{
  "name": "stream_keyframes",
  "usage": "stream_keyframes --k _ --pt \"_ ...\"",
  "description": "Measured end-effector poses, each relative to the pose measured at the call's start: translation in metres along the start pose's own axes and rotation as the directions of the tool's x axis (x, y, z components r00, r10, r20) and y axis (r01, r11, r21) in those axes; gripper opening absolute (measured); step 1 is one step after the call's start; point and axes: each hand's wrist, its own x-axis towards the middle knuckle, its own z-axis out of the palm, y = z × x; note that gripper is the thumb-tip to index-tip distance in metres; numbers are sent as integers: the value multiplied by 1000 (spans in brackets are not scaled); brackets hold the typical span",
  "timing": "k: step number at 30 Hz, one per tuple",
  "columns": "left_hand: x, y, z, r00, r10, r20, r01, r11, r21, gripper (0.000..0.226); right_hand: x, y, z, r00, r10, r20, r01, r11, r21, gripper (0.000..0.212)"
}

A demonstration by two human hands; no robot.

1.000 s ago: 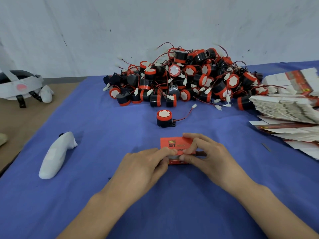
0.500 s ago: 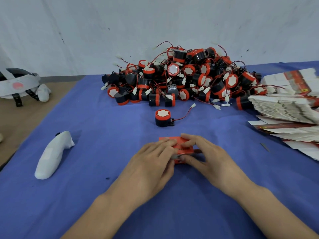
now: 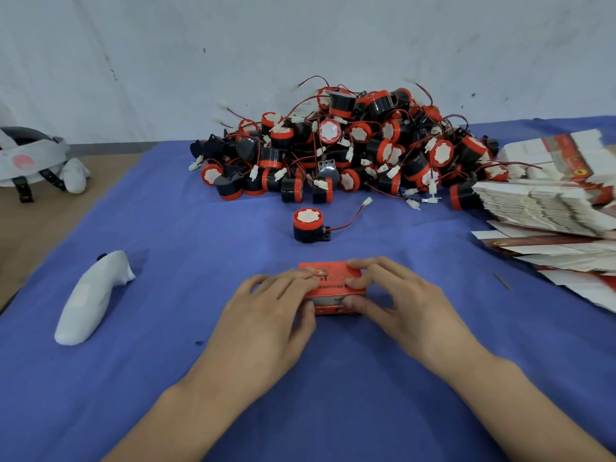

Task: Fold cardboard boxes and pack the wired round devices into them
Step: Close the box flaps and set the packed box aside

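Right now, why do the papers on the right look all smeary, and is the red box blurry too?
Head view: the flat boxes at the right edge look smeared, likely from the wide lens; the red box between the left hand and right hand is soft, its print unreadable; light is even, no glare.

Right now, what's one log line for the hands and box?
left hand: holds red box | right hand: pinches red box | lone round device: on cloth, unpacked

Single head-worn wide-angle cam, pitched forward and down across blue cloth-covered table (image 3: 166, 228), close-range, facing white wall (image 3: 300, 45) at far end
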Motion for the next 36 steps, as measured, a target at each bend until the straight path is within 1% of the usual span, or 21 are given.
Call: stream_keyframes --k 2,3,5,6,8,9,10,12,13,14,16,18,20,23,25,26,27,29,32,34,36 --pt "-3 -2 -3 998 -59 5 59 997 -39 34 0 1 0 999 21 24 -22 999 26 26" --pt "-5 -4 -3 994 -107 16 108 990 -95 32 -1 1 1 998 43 48 -46 997 68 27" --pt "-6 -5 -3 973 -224 61 232 943 -236 31 -1 1 1 988 114 106 -134 969 208 28" --pt "-5 -6 -2 955 -286 80 297 908 -296 34 0 2 1 979 145 141 -178 948 264 26" --pt "-1 -7 1 903 -409 129 426 824 -374 54 0 3 4 970 173 170 -217 934 285 24" --pt "3 -6 3 877 -450 171 480 786 -390 62 -1 2 6 968 180 176 -225 932 284 25" --pt "7 -3 4 862 -461 211 507 760 -407 63 -1 0 7 967 185 176 -231 928 293 27" --pt "14 3 9 860 -449 242 509 715 -480 50 0 -5 10 968 195 155 -238 910 340 30" --pt "18 7 11 853 -459 247 515 671 -533 42 1 -8 11 971 200 132 -236 896 376 31" --pt "22 10 11 837 -484 255 530 601 -598 36 3 -11 12 972 212 101 -235 874 426 32" --pt "31 14 11 795 -542 274 539 422 -729 28 9 -17 12 966 251 54 -239 805 543 38" --pt "38 15 10 781 -566 263 492 299 -818 25 13 -24 13 970 240 39 -211 747 630 47" --pt "43 15 9 796 -551 252 441 241 -865 30 15 -30 16 972 228 49 -195 678 709 59" --pt "46 13 5 832 -507 225 386 237 -891 32 19 -35 20 963 251 98 -223 539 812 70" --pt "46 11 4 859 -471 201 351 256 -901 30 23 -35 22 953 278 123 -240 442 864 76" --pt "45 10 4 871 -449 198 344 270 -899 29 24 -35 22 950 288 124 -236 397 887 76" --pt "44 11 4 880 -429 202 341 278 -898 30 24 -36 22 951 287 113 -221 378 899 71" --pt "42 13 7 888 -410 207 336 275 -901 33 23 -37 23 957 276 85 -196 404 893 57" --pt "41 17 10 883 -430 185 325 279 -904 40 21 -37 26 958 282 45 -173 449 877 35" --pt "42 17 12 875 -458 156 320 306 -897 34 21 -38 27 954 299 29 -166 443 881 25" --pt "42 17 14 869 -474 145 322 316 -892 29 22 -39 27 945 328 20 -168 429 887 20"
